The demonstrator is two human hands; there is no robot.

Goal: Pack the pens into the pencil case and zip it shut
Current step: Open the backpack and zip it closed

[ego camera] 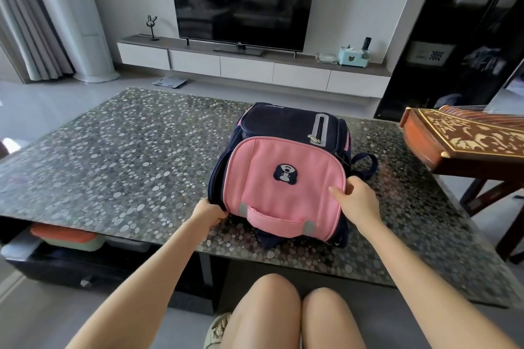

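Both grips on a backpack, no pens or pencil case in sight

A pink and navy backpack (283, 187) lies on the pebble-patterned table (113, 164), toward its near right. The left grip (211, 214) is clenched round the bag's near left edge, fingers curled over the navy side seam. The right grip (358, 201) pinches the right rim of the pink front pocket. Pens and pencil case are nowhere visible; they are likely inside the bag, though that is a guess. The bag looks like soft, padded fabric, light enough to shift and apt to sag once unzipped, so one grip should steady the seam while the other finds the zip pull. How the case itself will handle cannot be told.
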